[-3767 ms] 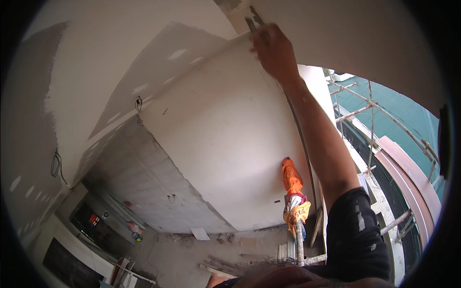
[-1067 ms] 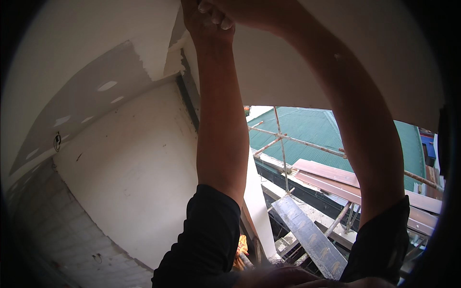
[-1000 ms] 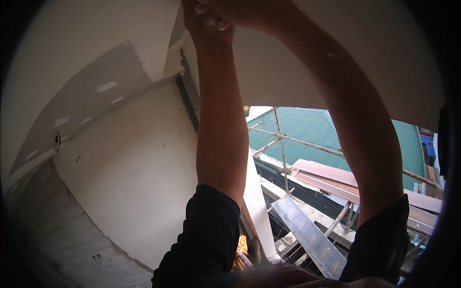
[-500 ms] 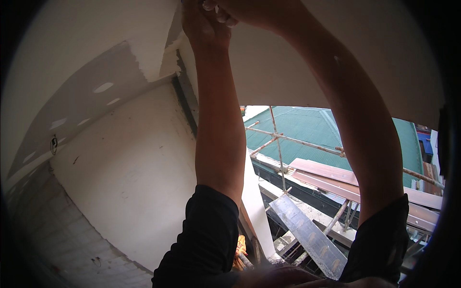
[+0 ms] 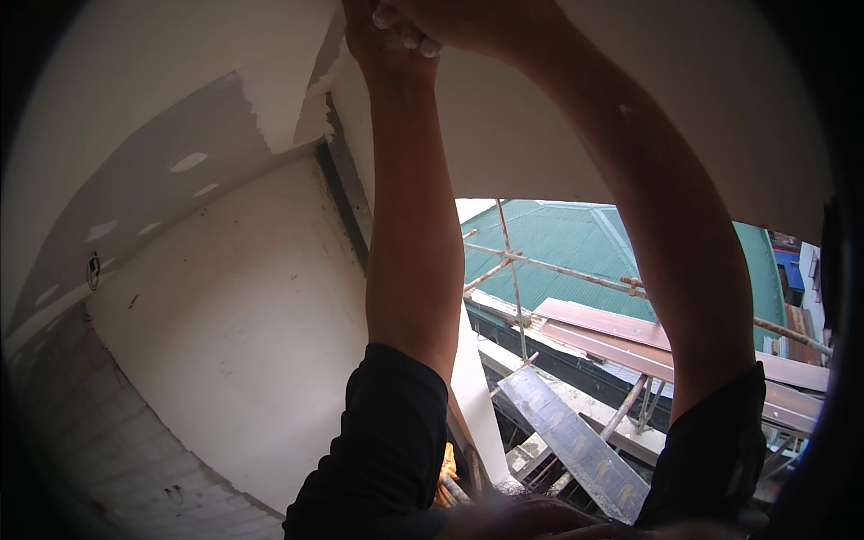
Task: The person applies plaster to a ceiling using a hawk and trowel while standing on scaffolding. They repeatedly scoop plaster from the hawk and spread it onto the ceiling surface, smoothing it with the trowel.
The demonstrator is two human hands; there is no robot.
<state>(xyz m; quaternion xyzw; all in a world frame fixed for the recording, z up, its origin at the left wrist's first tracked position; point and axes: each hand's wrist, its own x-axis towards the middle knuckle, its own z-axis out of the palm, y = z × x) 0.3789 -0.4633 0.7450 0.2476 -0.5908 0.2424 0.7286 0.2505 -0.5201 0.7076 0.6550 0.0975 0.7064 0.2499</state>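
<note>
Both my arms reach up to the top edge of the view, by a white ceiling panel [image 5: 558, 135] and a ragged patch of grey filler. My left hand [image 5: 385, 45] shows only its wrist and heel; its fingers are cut off by the frame. Across it comes my right hand [image 5: 450, 25], its fingers curled closed against the left palm or wrist. White powder coats those fingertips. Whatever the right fingers hold is hidden.
A pale wall panel [image 5: 243, 333] stands to the left, with a dark metal channel [image 5: 342, 202] at its edge. A thin wire [image 5: 94, 270] hangs nearby. Outside at lower right are rusty scaffold pipes [image 5: 576, 266], a metal plank [image 5: 571, 445] and a green roof [image 5: 562, 238].
Both hands have shifted slightly down and to the right in the view, and more of the right fingertips shows. The background has slid a little left.
</note>
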